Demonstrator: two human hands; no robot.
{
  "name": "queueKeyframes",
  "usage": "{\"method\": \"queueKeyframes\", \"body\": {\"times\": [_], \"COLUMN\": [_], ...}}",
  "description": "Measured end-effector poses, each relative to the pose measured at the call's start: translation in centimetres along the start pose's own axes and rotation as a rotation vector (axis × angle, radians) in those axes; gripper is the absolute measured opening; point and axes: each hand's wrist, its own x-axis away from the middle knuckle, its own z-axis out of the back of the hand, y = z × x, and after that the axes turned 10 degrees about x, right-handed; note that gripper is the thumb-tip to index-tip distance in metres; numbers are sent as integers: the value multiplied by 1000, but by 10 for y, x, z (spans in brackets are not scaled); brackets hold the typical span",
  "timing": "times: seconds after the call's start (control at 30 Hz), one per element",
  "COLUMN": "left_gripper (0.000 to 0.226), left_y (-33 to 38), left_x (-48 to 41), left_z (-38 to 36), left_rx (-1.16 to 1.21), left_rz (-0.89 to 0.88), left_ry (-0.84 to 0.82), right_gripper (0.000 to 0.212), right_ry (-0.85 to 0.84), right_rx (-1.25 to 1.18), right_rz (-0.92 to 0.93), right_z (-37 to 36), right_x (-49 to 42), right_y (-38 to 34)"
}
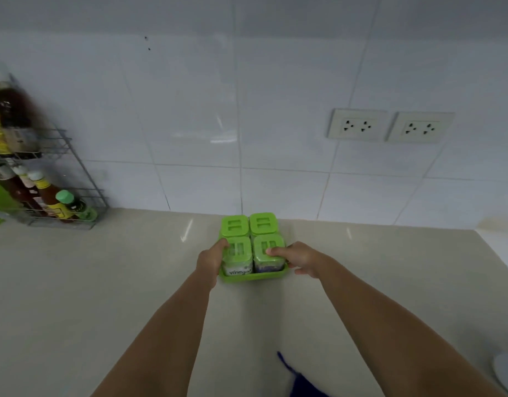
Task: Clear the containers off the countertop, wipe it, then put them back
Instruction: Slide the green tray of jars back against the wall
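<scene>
Single head-worn wide-angle view, looking forward and down across the counter [104, 282] toward its back edge and the tiled wall [189, 110]; near enough for both forearms to fill the lower frame.

Green-lidded containers [252, 242] in green tray [254, 277], beige countertop [104, 282], white tiles [189, 124]

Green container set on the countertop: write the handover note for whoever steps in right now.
Left hand: on the left side of the green tray, fingers up against the front-left container, the one labelled vinegar.
Right hand: on the tray's right side, thumb on the lid of the front-right container.
The tray holds four green-lidded containers in a square, near the tiled wall, on the countertop.
A blue cloth lies at the near edge.
Whether wiping is done cannot be told. If not: lift the set off, wipe, return it.
</scene>
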Motion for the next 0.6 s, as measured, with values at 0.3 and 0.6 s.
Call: {"method": "queueKeyframes", "body": {"times": [0.3, 0.6], "left_gripper": [21, 31], "left_y": [25, 40], "left_x": [-59, -90], "left_z": [30, 28], "left_rx": [21, -52], "left_rz": [11, -34], "left_ry": [23, 11], "right_gripper": [30, 44], "right_ry": [49, 123], "right_rx": [-183, -238], "right_rz": [1, -5], "right_z": [-50, -55], "right_x": [-33, -55], "right_y": [-36, -59]}}
